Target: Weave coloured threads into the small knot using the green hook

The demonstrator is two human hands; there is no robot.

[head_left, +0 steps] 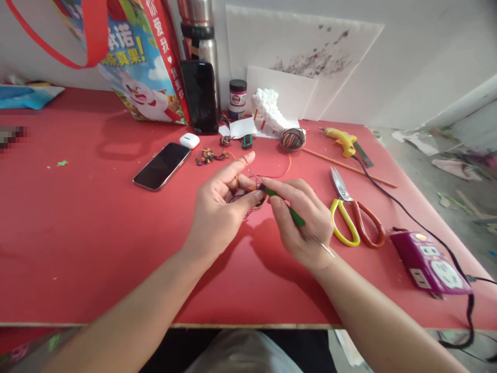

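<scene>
My right hand (305, 220) is closed round a crochet hook (297, 216) with a green grip, its bare metal end sticking out toward my wrist. Between the thumb and fingers of my left hand (221, 207) is a small piece of multicoloured crochet work (254, 199), partly hidden by the fingers. Yarn loops over my raised left index finger. The hook's working tip meets the piece at my left thumb, too small to make out. An orange strand (289, 166) runs over the table to a wound ball of multicoloured yarn (292, 139).
Scissors (344, 194) lie to the right, near a purple power socket block (430, 264) and a corded yellow glue gun (341, 141). To the left are a phone (163, 166) and a white earbud case (189, 140). Behind stand a gift bag (143, 67), steel flask (198, 15) and jar (237, 98).
</scene>
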